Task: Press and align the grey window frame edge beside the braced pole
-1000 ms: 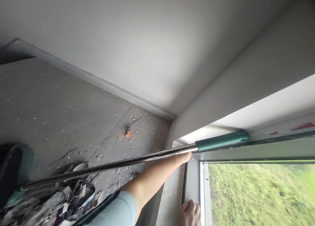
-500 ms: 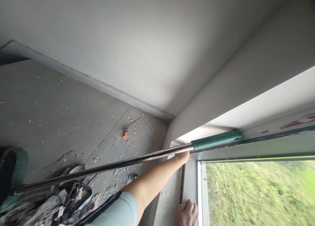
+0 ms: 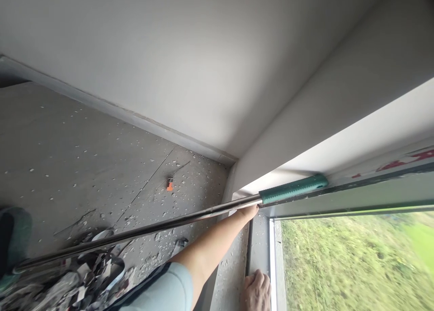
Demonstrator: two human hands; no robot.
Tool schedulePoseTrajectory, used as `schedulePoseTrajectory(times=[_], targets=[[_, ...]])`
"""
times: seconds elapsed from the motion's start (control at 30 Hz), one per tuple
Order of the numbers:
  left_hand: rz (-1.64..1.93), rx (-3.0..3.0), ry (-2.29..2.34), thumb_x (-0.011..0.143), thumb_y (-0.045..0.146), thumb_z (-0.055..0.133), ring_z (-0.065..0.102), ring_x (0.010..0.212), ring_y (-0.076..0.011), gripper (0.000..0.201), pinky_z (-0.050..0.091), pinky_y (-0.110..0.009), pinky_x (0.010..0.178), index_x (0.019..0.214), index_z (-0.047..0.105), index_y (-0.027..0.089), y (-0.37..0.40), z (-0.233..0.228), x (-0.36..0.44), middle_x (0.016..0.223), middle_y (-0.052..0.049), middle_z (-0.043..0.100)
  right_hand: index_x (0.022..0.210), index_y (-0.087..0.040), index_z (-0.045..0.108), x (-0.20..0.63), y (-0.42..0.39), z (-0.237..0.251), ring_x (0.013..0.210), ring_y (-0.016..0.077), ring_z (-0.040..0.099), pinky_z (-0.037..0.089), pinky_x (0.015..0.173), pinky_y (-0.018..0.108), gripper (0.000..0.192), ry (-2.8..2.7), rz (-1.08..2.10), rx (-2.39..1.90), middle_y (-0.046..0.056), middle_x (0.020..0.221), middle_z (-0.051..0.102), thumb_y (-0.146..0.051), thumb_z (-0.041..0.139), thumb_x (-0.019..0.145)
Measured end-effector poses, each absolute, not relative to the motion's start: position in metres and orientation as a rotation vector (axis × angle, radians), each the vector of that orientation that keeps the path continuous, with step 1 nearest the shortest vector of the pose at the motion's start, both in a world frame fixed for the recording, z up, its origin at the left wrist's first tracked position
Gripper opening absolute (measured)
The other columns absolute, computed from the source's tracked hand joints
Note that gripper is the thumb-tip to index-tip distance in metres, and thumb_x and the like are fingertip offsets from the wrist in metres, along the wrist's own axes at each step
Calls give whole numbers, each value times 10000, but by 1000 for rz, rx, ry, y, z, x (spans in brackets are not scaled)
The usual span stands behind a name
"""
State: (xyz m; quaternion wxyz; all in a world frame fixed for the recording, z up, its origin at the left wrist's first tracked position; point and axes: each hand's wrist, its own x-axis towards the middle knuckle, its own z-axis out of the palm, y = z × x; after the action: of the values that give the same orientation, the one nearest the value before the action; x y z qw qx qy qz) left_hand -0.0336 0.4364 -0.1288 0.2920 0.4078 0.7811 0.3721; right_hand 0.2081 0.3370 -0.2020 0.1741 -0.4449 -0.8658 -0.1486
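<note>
Green-handled metal pole (image 3: 190,218) has slid a bit left along the window frame (image 3: 373,189) since a second ago, so the stroke is still running. Left hand (image 3: 249,211) is under the pole just short of the green grip (image 3: 293,189); can't tell its hold. Right hand (image 3: 257,293) presses flat on the near frame.

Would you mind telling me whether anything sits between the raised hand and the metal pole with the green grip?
Nothing visible does. The left hand is already up against the metal pole, just below its green grip, which lies along the window frame. The right hand rests lower on the frame.
</note>
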Motion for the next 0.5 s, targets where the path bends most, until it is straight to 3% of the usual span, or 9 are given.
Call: schedulePoseTrajectory(times=[0.3,0.5], targets=[[885,1123,2058,873,290,494,579,903,-191,242,464,-387,831,1021,578,117,426,-131,-37,947,-77,615,850,-151,501,202,333,-187,703,200,490,418,651,312,219,-2519,-450,-1235,87,749,511,-240,303,874],[940,1051,2025,863,257,462,595,844,-235,254,465,-351,738,1020,587,101,419,-132,-33,864,-106,628,854,-155,509,204,333,-190,692,199,486,420,642,318,247,-2525,-382,-1272,90,744,512,-268,289,874]])
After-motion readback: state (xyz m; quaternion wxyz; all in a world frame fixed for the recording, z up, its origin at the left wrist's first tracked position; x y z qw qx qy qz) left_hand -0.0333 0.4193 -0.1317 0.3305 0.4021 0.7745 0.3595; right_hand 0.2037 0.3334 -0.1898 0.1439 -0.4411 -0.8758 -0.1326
